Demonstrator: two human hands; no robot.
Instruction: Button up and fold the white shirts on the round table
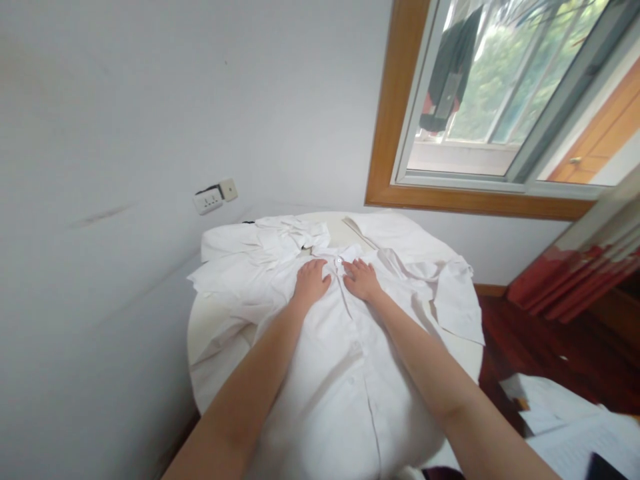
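Observation:
A white button-up shirt (330, 340) lies spread front side up, its collar end away from me and its lower part hanging toward me. My left hand (313, 281) rests on the cloth just left of the button line near the collar, fingers stretched forward. On the other side of the line my right hand (363, 280) lies with its fingers spread on the fabric. A small button (339, 261) shows between the two hands. The right-side sleeve (454, 300) is folded over at the table's edge; creased cloth (250, 257) bunches at the left.
Under the shirt is a round cream table (206, 317) against a white wall with a power socket (209, 200). A wood-framed window (480, 195) is at upper right. A red and white curtain (555, 277) hangs at right. Papers (575, 423) and a dark object (603, 468) lie lower right.

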